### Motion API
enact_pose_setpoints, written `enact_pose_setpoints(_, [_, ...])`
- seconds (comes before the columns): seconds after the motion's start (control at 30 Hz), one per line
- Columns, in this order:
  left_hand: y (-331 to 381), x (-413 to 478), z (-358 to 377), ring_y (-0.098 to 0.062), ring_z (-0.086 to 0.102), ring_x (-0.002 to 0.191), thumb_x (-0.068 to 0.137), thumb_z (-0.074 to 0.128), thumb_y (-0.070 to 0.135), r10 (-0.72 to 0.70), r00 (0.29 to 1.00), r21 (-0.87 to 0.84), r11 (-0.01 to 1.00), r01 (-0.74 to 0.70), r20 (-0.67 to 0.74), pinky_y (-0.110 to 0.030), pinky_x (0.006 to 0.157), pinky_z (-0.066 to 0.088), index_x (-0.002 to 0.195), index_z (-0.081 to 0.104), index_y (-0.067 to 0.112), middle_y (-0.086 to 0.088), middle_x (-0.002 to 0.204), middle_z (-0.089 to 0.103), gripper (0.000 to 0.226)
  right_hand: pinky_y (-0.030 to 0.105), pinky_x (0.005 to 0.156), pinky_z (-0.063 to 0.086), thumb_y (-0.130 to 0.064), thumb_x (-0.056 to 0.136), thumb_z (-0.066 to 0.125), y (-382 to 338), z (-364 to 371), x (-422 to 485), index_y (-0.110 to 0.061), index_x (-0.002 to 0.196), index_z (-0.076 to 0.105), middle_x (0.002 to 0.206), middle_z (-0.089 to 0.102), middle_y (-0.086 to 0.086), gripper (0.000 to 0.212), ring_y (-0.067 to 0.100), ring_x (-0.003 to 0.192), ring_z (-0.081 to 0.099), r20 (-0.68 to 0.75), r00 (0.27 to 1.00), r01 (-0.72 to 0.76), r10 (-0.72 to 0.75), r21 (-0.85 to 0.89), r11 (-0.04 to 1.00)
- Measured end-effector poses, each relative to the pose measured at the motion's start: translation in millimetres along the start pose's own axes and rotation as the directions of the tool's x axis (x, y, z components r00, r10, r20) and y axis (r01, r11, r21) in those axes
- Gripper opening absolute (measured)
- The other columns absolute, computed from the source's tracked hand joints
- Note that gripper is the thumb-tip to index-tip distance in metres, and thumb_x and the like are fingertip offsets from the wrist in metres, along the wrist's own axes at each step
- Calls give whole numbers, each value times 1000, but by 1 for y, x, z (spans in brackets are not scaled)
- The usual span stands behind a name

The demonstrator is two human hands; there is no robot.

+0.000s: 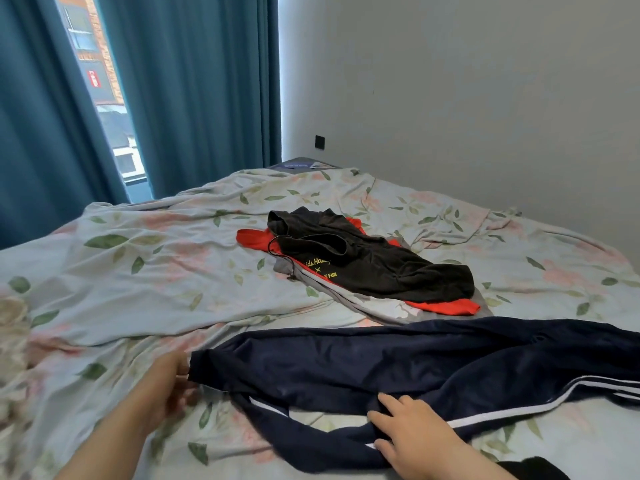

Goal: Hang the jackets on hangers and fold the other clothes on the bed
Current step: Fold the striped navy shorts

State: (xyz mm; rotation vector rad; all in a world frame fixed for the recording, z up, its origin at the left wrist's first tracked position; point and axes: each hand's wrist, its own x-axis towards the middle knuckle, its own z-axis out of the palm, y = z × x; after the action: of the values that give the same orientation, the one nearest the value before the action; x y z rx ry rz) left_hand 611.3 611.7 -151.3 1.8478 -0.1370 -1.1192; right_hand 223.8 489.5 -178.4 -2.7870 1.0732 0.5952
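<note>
Navy striped garment [398, 362] lies spread across the near part of the bed [138, 271], running from the cuff [199, 367] at centre-left out past the right edge of frame. White side stripes show on the lower fold and on the right. Can't tell whether it's track trousers or a track jacket.

Left hand [171, 381]: at the cuff end, fingertips right against the cuff edge. Motion-blurred, so can't tell if it's pinching the fabric or only touching it.

Right hand [412, 434]: laid on the garment's lower fold, fingers extended and slightly spread, palm down on the cloth. Flat contact, not gripping. The thumb sits at the near edge of the fold.

So the garment spans between the two hands: left at its end, right on its mid-section nearer the camera.

Second pile sits mid-bed, well apart from both hands and beyond the navy garment: black hoodie [381, 271] with yellow print on top, crumpled, over a red garment [256, 239] and a grey garment [332, 292]. The pile's near corner comes close to the navy garment's far edge.

The floral sheet is rumpled. Teal curtains [194, 98] and a window [104, 109] are at back left, a pale wall [450, 98] with a dark socket plate [319, 142] at back right.
</note>
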Motion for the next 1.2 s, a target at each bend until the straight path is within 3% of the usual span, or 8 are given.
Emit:
enact_pose_setpoints(0.1, [-8,16,11,-31,64,79,82,70,46,-58,998,-60,997,58,5,-32,61,53,97,64,9,-15,91,69,40,37,97,33,-71,85,26,-4,-4,-3,-29,124,56,131,46,-1,64,24,111,45,-41,998,41,-41,-13,999])
enact_pose_setpoints(0.33, [6,22,26,-29,62,80,80,64,-12,375,913,-33,923,-384,-160,-32,67,48,115,61,4,-16,100,65,39,35,103,35,-34,83,49,-6,-4,-8,-28,130,48,137,39,3,48,29,123,43,-117,982,147,-149,-28,989])
enact_pose_setpoints(0.47, [-16,-2,37,-43,51,111,66,66,12,630,660,544,749,-378,-409,-52,96,43,127,55,12,-22,124,56,62,38,92,38,-13,84,43,-7,-8,-10,-20,124,55,119,47,7,43,31,110,45,-89,990,105,-108,-39,994])
enact_pose_setpoints(0.53, [-41,-20,56,-37,52,113,68,70,30,853,512,726,418,-547,-106,-47,99,40,125,59,13,-13,122,56,60,40,92,38,-12,84,44,-8,-8,-10,-19,126,55,117,50,8,43,32,108,47,-50,996,78,-78,-6,997])
enact_pose_setpoints(0.63, [-76,-48,84,-12,61,94,63,64,65,625,512,650,9,-760,590,-26,83,45,102,68,33,16,97,61,51,40,95,42,-7,83,43,-3,-12,-13,-19,119,61,118,55,6,42,31,111,51,-73,996,-36,43,103,994])
enact_pose_setpoints(0.73, [-92,-58,99,-10,57,64,37,81,57,496,468,621,-200,-758,732,-23,56,36,71,63,36,16,72,51,44,36,96,40,-5,82,47,9,-9,-19,-20,120,59,125,49,2,42,28,116,46,-97,987,-110,127,157,981])
enact_pose_setpoints(1.03, [-110,-84,78,-1,48,84,66,37,77,578,582,753,-90,-652,572,-22,72,42,96,41,39,17,93,39,49,27,59,33,-2,71,55,15,-7,-27,-24,100,35,112,27,-3,41,21,109,32,-55,976,-186,212,304,934])
enact_pose_setpoints(1.2, [-129,-104,69,-12,44,86,81,37,63,473,656,787,-149,-598,588,-22,79,42,96,34,35,10,93,32,33,35,90,39,-3,80,53,16,-10,-33,-23,110,57,116,49,5,36,29,111,46,69,986,-157,151,87,984])
